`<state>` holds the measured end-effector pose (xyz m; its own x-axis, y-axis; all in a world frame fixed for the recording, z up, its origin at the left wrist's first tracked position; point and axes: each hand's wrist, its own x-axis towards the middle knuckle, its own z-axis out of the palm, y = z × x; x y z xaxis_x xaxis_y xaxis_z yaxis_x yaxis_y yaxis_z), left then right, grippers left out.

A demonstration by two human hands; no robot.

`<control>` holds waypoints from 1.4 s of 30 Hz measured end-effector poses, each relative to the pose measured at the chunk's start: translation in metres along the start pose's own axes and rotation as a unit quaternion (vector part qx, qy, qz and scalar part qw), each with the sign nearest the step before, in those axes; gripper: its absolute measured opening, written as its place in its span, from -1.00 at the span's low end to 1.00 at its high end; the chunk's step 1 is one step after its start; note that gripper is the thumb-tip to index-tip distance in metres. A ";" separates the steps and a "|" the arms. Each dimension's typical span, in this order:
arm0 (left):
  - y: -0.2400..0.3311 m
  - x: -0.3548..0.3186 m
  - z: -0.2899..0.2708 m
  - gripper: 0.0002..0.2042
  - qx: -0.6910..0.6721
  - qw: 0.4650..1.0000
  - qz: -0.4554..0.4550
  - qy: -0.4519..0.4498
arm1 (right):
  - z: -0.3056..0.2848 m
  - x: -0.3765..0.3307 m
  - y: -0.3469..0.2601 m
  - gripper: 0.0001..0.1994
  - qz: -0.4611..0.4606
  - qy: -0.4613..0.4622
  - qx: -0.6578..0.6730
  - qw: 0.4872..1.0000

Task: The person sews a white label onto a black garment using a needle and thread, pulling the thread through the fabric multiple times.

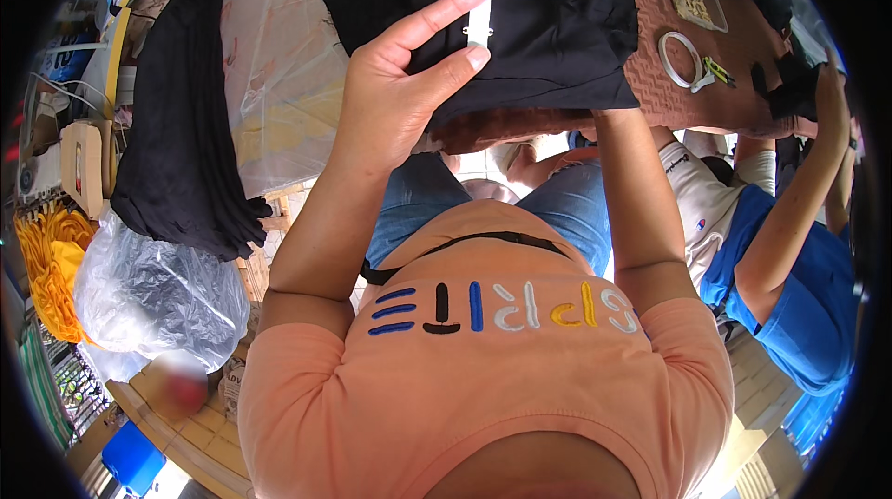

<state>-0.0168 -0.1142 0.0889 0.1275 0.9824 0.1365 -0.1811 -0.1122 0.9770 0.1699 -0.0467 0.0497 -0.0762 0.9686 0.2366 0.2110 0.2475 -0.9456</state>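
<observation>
My left hand (409, 67) is raised over black cloth (557, 25), its thumb and index finger pinching a small white strip (479, 23). Small tabs stick out at the strip's sides; its exact kind is too small to tell. The cloth lies on the table in front of me and hangs a little over the near edge. My right forearm (641, 188) reaches up to the cloth's near right corner, where the hand goes underneath and its fingers are hidden.
On the brown table cover (650, 95) at right are a clear container (695, 2) of small pieces, a white ring (680, 59) and yellow-green snips (718, 72). A person in blue (799, 285) works there. Black garments (177, 99), clear plastic (163, 290) and orange cloth (51, 257) are left.
</observation>
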 end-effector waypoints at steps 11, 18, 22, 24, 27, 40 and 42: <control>0.000 -0.002 -0.001 -0.59 0.021 1.000 0.012 0.001 | -0.004 0.001 0.003 -0.79 0.012 -0.016 -0.045 0.999; -0.041 0.017 -0.038 -0.36 0.281 0.958 -0.046 -0.031 | -0.005 -0.024 0.018 -0.77 0.047 -0.089 -0.283 0.954; -0.066 0.000 -0.084 -0.18 0.404 0.912 -0.058 0.033 | 0.003 -0.057 0.026 -0.77 0.061 -0.173 -0.401 0.897; -0.070 -0.004 -0.105 -0.17 0.484 0.868 -0.085 0.073 | 0.003 -0.070 0.030 -0.76 0.072 -0.207 -0.434 0.874; -0.041 -0.014 -0.102 -0.30 0.562 0.806 -0.119 0.144 | -0.002 -0.085 0.033 -0.75 0.079 -0.261 -0.463 0.843; -0.081 -0.027 0.015 -0.44 0.434 0.899 0.026 -0.045 | -0.006 -0.090 -0.003 -0.82 -0.076 -0.262 -0.419 0.866; -0.084 -0.023 0.011 -0.54 0.428 0.902 0.058 -0.014 | -0.008 -0.084 -0.012 -0.75 -0.134 -0.206 -0.371 0.896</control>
<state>0.0061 -0.1289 0.0060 0.1825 0.9540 0.2380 0.6224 -0.2995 0.7232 0.1818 -0.1309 0.0434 -0.5420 0.8198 0.1849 0.7088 0.5641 -0.4235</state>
